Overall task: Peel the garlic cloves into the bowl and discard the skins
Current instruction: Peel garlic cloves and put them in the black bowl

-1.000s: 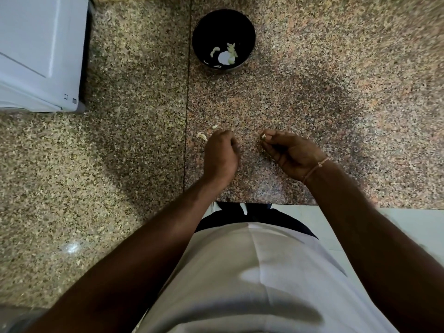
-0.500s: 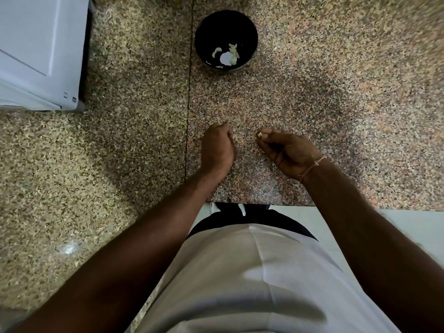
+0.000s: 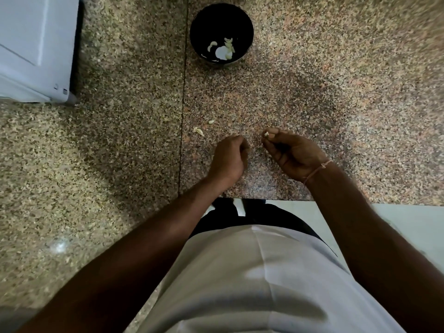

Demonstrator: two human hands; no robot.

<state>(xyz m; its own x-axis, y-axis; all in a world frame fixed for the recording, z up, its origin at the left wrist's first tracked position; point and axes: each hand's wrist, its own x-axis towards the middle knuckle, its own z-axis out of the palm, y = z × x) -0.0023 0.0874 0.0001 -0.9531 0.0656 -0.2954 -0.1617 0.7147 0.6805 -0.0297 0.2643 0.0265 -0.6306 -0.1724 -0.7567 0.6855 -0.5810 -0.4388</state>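
Note:
A black bowl (image 3: 206, 22) stands at the far side of the speckled granite counter (image 3: 312, 92), with several peeled garlic cloves (image 3: 227, 49) in its bottom. My right hand (image 3: 295, 153) pinches a small garlic clove (image 3: 266, 134) between thumb and fingertips, palm turned up. My left hand (image 3: 229, 157) is beside it, fingers curled under, back to the camera; nothing shows in it. Two bits of garlic skin (image 3: 199, 131) lie on the counter just beyond my left hand.
A white appliance (image 3: 33, 44) stands at the counter's far left. The counter's near edge (image 3: 348, 203) runs right in front of my body, with pale floor (image 3: 413, 227) below it. A seam (image 3: 183, 104) runs through the stone from front to back.
My left hand has drawn back toward me, uncovering the skin bits it hid half a second ago. My right hand holds the clove in nearly the same place.

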